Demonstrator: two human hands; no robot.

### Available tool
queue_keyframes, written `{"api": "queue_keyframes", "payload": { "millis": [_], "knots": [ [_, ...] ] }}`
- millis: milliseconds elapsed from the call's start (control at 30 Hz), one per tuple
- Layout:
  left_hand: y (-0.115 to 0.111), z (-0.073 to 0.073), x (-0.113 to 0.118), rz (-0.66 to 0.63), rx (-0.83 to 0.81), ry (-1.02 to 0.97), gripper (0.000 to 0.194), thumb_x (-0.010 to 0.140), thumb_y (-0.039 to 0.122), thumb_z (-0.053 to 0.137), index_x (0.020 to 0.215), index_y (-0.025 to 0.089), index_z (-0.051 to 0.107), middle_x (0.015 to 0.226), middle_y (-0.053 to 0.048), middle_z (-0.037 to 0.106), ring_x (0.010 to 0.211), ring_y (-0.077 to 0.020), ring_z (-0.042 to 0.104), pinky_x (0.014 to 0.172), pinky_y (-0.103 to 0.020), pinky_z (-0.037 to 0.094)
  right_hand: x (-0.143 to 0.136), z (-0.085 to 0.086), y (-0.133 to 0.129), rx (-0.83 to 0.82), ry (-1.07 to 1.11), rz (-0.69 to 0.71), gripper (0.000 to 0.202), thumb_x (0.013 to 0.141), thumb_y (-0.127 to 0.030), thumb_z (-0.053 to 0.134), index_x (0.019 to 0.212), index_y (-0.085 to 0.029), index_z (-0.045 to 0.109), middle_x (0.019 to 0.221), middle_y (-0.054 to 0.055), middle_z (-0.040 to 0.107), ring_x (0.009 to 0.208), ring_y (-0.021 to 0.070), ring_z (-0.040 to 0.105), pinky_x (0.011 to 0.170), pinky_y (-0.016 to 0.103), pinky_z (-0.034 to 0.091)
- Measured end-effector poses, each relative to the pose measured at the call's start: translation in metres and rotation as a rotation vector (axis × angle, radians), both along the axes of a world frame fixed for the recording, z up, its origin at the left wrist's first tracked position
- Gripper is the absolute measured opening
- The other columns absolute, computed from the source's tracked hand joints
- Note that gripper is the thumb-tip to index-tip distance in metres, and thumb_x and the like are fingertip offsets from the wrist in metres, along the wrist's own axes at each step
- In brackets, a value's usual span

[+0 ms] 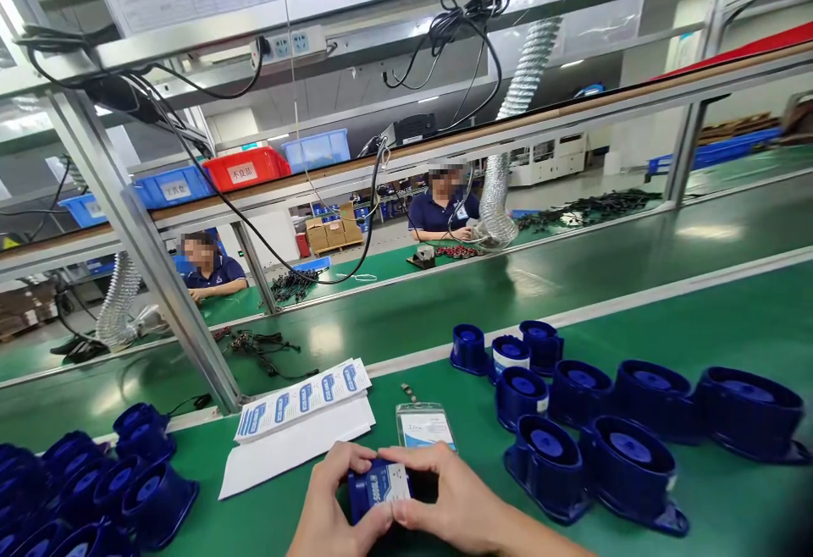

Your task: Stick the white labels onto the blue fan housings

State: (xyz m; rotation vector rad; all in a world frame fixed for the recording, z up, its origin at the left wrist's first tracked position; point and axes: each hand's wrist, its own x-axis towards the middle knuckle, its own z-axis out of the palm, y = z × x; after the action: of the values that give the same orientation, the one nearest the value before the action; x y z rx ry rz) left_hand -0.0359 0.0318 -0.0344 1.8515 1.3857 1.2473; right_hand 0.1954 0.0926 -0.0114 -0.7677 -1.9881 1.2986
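A dark blue housing [363, 496] with a white and blue label [389, 482] on its side is held between both hands at the bottom centre. My left hand [334, 498] grips its left side, with the thumb low on the label's edge. From the right, my right hand [445, 489] closes round it, fingers along the top and thumb on the label. Just behind the hands lies a clear badge holder [427, 426] with a card. Label sheets [303, 400] rest on white backing paper [295, 447] to the left of it.
Several blue round housings [628, 451] stand at the right, and several more [156, 502] at the left. A metal post [149, 261] rises at left. Across the green bench [730, 320], two people sit behind the frame. Cables [263, 350] lie beyond the sheets.
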Motion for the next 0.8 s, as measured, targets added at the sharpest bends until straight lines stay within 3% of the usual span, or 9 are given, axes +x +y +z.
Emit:
{"api": "queue_keyframes", "payload": {
  "millis": [100, 267, 467, 633, 700, 800],
  "knots": [
    [-0.001, 0.006, 0.002, -0.008, -0.012, -0.013, 0.040, 0.082, 0.047, 0.084, 0.096, 0.024, 0.055, 0.111, -0.009, 0.067, 0.111, -0.0304, 0.065, 0.100, -0.044, 0.049, -0.001, 0.003, -0.001, 0.008, 0.073, 0.059, 0.064, 0.074, -0.053, 0.086, 0.129, -0.021, 0.080, 0.124, 0.013, 0.081, 0.113, 0.0391, 0.075, 0.104, 0.048, 0.057],
    [-0.003, 0.014, 0.004, 0.011, -0.034, -0.013, 0.040, 0.081, 0.047, 0.085, 0.095, 0.023, 0.057, 0.109, -0.009, 0.069, 0.106, -0.0291, 0.067, 0.096, -0.043, 0.052, -0.003, 0.001, 0.000, -0.007, 0.112, 0.070, 0.062, 0.075, -0.051, 0.086, 0.127, -0.018, 0.081, 0.116, 0.012, 0.083, 0.109, 0.0382, 0.076, 0.098, 0.045, 0.060],
    [-0.004, 0.022, 0.010, 0.011, -0.056, -0.038, 0.035, 0.085, 0.047, 0.081, 0.088, 0.022, 0.056, 0.105, -0.007, 0.071, 0.098, -0.0264, 0.068, 0.089, -0.039, 0.051, -0.004, -0.006, 0.002, -0.027, 0.136, 0.064, 0.057, 0.081, -0.051, 0.083, 0.129, -0.020, 0.080, 0.128, 0.011, 0.079, 0.120, 0.0400, 0.072, 0.107, 0.049, 0.056],
    [-0.004, 0.024, 0.012, 0.030, -0.073, -0.049, 0.034, 0.084, 0.045, 0.082, 0.088, 0.022, 0.057, 0.107, -0.006, 0.072, 0.098, -0.0257, 0.068, 0.088, -0.038, 0.051, -0.004, -0.009, 0.003, -0.035, 0.143, 0.040, 0.062, 0.079, -0.050, 0.086, 0.130, -0.016, 0.078, 0.123, 0.013, 0.081, 0.117, 0.0397, 0.074, 0.108, 0.052, 0.055],
    [-0.005, 0.025, 0.013, 0.037, -0.074, -0.050, 0.035, 0.085, 0.046, 0.082, 0.085, 0.022, 0.056, 0.104, -0.006, 0.072, 0.097, -0.0255, 0.068, 0.086, -0.037, 0.050, -0.005, -0.009, 0.003, -0.055, 0.157, 0.039, 0.060, 0.080, -0.051, 0.085, 0.129, -0.017, 0.079, 0.121, 0.011, 0.082, 0.113, 0.0381, 0.076, 0.103, 0.049, 0.058],
    [-0.005, 0.028, 0.016, 0.052, -0.070, -0.052, 0.038, 0.089, 0.049, 0.077, 0.074, 0.021, 0.054, 0.094, -0.006, 0.070, 0.094, -0.0257, 0.068, 0.086, -0.037, 0.049, -0.010, -0.013, 0.001, -0.096, 0.178, 0.000, 0.043, 0.091, -0.052, 0.073, 0.114, -0.018, 0.085, 0.108, 0.009, 0.085, 0.100, 0.0339, 0.079, 0.086, 0.042, 0.062]
  ]
}}
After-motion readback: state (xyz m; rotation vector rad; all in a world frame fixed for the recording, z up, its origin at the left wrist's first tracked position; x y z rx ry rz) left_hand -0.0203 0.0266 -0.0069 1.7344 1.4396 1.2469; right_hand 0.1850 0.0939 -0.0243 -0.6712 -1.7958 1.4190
